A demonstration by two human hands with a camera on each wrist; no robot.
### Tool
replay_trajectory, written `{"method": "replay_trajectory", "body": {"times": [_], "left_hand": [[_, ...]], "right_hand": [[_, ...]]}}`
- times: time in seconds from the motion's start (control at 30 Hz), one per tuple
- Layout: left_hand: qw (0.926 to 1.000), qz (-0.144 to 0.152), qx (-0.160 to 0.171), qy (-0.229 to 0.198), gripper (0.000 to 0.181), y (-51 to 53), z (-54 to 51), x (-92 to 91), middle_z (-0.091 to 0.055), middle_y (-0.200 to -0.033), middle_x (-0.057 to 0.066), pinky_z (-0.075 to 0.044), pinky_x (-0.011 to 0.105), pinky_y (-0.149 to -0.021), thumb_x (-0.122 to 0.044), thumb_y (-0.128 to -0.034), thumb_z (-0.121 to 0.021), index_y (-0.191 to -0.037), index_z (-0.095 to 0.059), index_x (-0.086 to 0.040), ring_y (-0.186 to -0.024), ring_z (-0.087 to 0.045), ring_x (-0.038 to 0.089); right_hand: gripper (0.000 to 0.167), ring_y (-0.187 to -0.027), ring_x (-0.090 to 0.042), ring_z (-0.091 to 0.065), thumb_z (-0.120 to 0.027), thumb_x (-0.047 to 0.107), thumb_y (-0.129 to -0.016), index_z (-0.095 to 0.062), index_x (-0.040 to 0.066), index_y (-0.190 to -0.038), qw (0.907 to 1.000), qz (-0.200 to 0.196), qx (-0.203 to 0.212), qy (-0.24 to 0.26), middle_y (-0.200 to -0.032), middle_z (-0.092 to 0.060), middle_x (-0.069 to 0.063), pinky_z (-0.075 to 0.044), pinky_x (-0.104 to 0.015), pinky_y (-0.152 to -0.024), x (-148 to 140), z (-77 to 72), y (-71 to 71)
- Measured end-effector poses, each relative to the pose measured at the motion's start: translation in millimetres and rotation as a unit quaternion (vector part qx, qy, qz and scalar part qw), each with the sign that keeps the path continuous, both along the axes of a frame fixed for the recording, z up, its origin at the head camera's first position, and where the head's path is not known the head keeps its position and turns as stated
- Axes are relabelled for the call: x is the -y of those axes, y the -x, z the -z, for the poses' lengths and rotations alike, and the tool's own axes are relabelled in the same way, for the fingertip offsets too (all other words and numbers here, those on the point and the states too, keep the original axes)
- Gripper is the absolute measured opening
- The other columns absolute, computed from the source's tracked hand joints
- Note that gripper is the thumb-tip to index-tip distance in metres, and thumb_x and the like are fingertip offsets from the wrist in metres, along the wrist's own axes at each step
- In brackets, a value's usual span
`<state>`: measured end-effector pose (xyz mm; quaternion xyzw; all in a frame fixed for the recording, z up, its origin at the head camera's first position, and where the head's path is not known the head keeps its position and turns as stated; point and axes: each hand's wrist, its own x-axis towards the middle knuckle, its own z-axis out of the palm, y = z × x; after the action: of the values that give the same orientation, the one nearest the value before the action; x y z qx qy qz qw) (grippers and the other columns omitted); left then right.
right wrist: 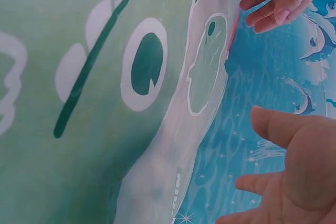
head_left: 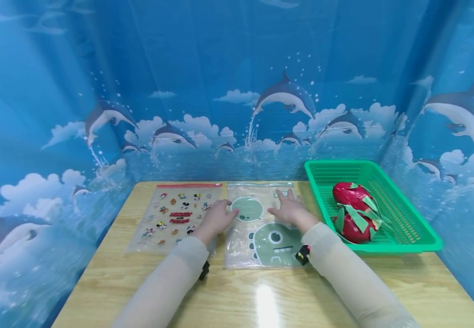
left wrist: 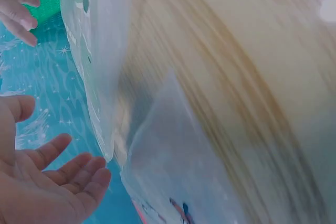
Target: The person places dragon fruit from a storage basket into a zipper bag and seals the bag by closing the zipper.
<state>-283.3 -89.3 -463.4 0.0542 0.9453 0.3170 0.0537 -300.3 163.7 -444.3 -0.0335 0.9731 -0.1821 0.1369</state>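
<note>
From the head view, you have the monster bag [head_left: 240,246] lying flat on the table [head_left: 220,305], its top edge toward the curtain [head_left: 220,54] behind it. Your left hand [head_left: 219,217] is at the bag's left edge, fingers and thumb apart. Your right hand [head_left: 291,212] is over the bag's upper right part, fingers spread; you cannot tell here whether either hand touches it. Left of the monster bag lies the cartoon bag [head_left: 179,228], with a red strip along its top. Right of the monster bag stands the green basket [head_left: 396,247], holding two red fruits [head_left: 353,212] with green leaf tips.

From the left wrist view, your left hand's fingers are parted beside the monster bag's edge, with a corner of the cartoon bag near it.

From the right wrist view, your right hand's thumb and fingers are apart beside the monster bag's top edge; your left hand shows beyond the bag.
</note>
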Motion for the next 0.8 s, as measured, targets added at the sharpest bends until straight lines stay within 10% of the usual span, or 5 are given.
{"method": "replay_trajectory", "body": {"times": [0.8], "left_hand": [[0.9886, -0.087, 0.069, -0.102, 0.053, 2.4, 4.2, -17.5, -0.052, -0.143, 0.019, -0.038, 0.054, -0.11, -0.037, -0.0998, -0.057, -0.141, -0.05, -0.006, -0.132, -0.048, 0.037]], "right_hand": [[0.079, -0.144, -0.058, -0.005, -0.054, 0.049, -0.099, -0.023, 0.008, -0.159, 0.9986, 0.013, 0.034, 0.038, -0.163, -0.002, -0.029, -0.011, -0.075, -0.11, 0.5, 9.4, 5.9]]}}
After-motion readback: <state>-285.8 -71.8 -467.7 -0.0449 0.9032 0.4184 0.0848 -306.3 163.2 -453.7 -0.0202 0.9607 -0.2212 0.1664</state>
